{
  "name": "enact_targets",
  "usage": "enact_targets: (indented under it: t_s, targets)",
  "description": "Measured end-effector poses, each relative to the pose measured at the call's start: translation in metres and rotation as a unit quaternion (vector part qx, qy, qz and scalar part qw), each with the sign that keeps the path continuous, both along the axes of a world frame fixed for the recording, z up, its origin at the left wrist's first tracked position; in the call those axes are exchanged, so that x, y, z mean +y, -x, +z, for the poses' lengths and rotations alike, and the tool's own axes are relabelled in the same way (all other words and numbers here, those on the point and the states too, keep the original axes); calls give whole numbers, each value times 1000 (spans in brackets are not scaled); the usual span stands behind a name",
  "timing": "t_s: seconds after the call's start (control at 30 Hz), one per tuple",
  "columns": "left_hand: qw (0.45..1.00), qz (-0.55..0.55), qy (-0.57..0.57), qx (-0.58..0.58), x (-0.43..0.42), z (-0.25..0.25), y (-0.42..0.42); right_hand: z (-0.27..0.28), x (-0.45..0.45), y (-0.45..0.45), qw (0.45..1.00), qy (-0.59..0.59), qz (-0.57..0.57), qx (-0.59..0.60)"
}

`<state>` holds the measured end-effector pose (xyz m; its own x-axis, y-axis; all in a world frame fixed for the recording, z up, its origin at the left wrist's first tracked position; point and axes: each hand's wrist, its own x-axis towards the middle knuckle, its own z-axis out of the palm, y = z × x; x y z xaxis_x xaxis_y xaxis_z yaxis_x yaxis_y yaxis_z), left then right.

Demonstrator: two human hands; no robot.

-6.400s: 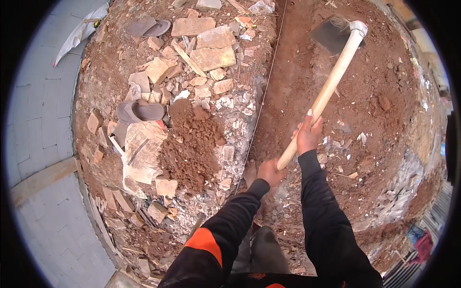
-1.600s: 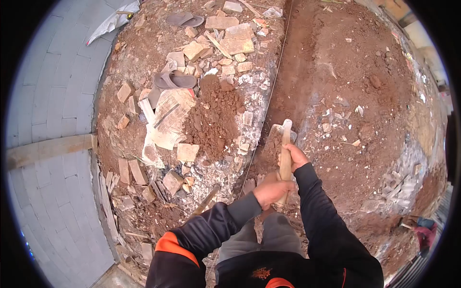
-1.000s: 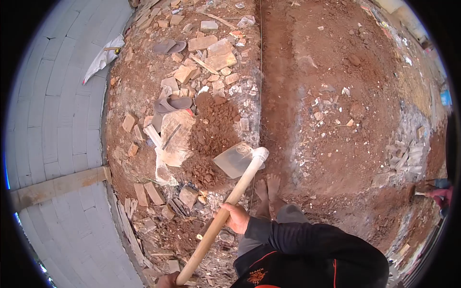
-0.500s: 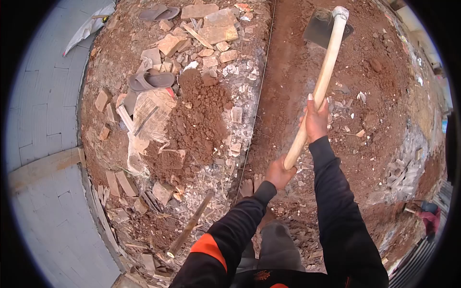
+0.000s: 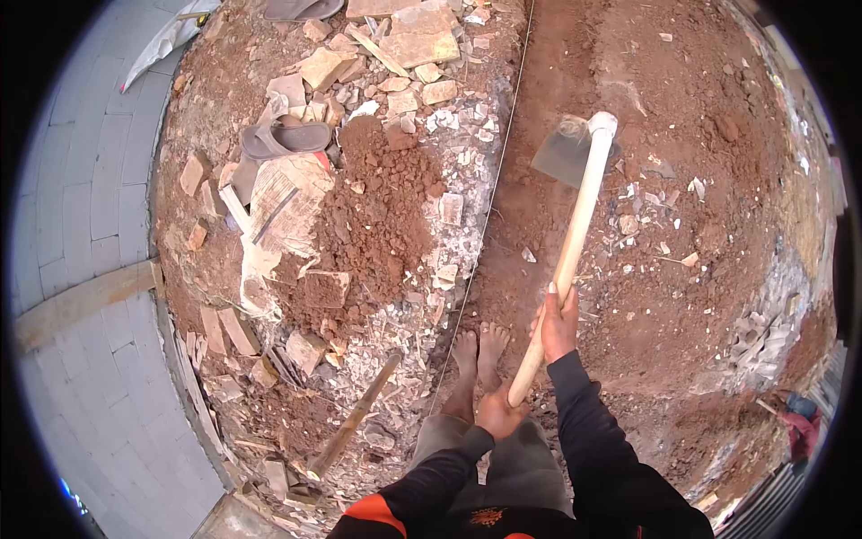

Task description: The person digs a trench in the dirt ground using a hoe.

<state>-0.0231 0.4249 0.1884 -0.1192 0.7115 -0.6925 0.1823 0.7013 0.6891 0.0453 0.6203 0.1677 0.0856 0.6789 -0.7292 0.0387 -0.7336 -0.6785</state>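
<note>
A hoe [image 5: 582, 211] with a pale wooden handle and a broad dark blade [image 5: 566, 153] is in both of my hands. My left hand [image 5: 500, 413] wraps round the butt end of the handle, close to my knees. Further up the shaft, my right hand [image 5: 558, 325] is closed around it. The blade is over the reddish soil of a shallow trench [image 5: 548, 63], and its lower edge is partly blurred. Bare feet [image 5: 479, 349] stand on the soil just left of the handle, by a taut string [image 5: 489, 211].
Left of the string lie a loose soil heap [image 5: 377, 225], broken stones [image 5: 417, 45], a sandal [image 5: 285, 139] and a wooden pole [image 5: 355, 418]. Grey paving [image 5: 90, 207] borders the far left. Another person [image 5: 799, 422] is at the right edge.
The hoe has come down and toward me, its blade shifting from the top of the view to lower left. Both hands have drawn back nearer my body, still gripping the handle.
</note>
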Motion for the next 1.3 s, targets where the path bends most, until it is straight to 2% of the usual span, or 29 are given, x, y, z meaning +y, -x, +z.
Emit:
enact_targets:
  t_s: [0.07,0.1,0.17,0.2,0.27,0.3,0.37,0.43,0.47,0.57,0.6,0.67,0.7,0.73,0.77,0.83,0.9,0.97,1.03,1.07,1.13,1.23,1.3]
  targets:
    - [994,14,-106,21,61,-39,6,1,58,10,996,-71,13,-47]
    - [987,19,-158,33,91,-58,9,-17,87,13,993,-104,16,-57]
    - [993,17,-113,33,143,-92,25,-47,136,26,986,-128,30,-101]
    - [990,48,-134,-3,153,-119,29,-65,152,36,988,-128,14,-84]
    - [995,54,-84,4,151,-96,38,-96,150,45,996,-62,32,-62]
    - [997,54,-58,10,131,-81,36,-104,111,39,997,17,55,-45]
    - [998,50,22,20,34,-46,11,-118,32,27,977,174,119,-15]
    - [996,29,82,9,-52,0,-7,-105,-69,6,971,231,68,0]
    - [995,18,102,3,-81,20,-12,-84,-100,2,967,245,62,-39]
    - [990,24,138,-21,-81,32,-16,-38,-115,-2,970,236,57,-5]
    - [986,38,157,-40,-76,33,-19,-35,-104,-1,984,169,60,-19]
    - [994,87,62,-16,-31,16,-19,-41,-46,8,996,48,65,-39]
    - [992,122,-5,-44,-23,-28,-28,-44,-14,12,995,15,79,-63]
    - [992,114,-6,-51,6,-49,-22,-47,19,17,992,-16,93,-89]
    - [989,123,-57,-54,20,-105,-30,-51,53,24,985,-46,111,-121]
    - [995,84,-50,-36,95,-109,1,-82,106,33,979,-71,111,-156]
    - [998,57,-25,-29,122,-91,16,-104,130,38,979,-66,110,-156]
    - [998,43,-8,41,127,-69,22,-119,133,41,980,36,123,-153]
    - [998,56,1,40,87,-61,8,-147,95,28,965,154,177,-117]
    - [996,72,10,42,65,-54,2,-137,72,31,967,140,178,-119]
    - [989,65,130,-13,34,-15,10,-118,15,36,963,154,189,-115]
    - [989,56,136,7,-13,16,11,-124,-40,31,950,202,214,-105]
    - [972,89,216,-27,-27,40,16,-121,-73,26,950,207,212,-95]
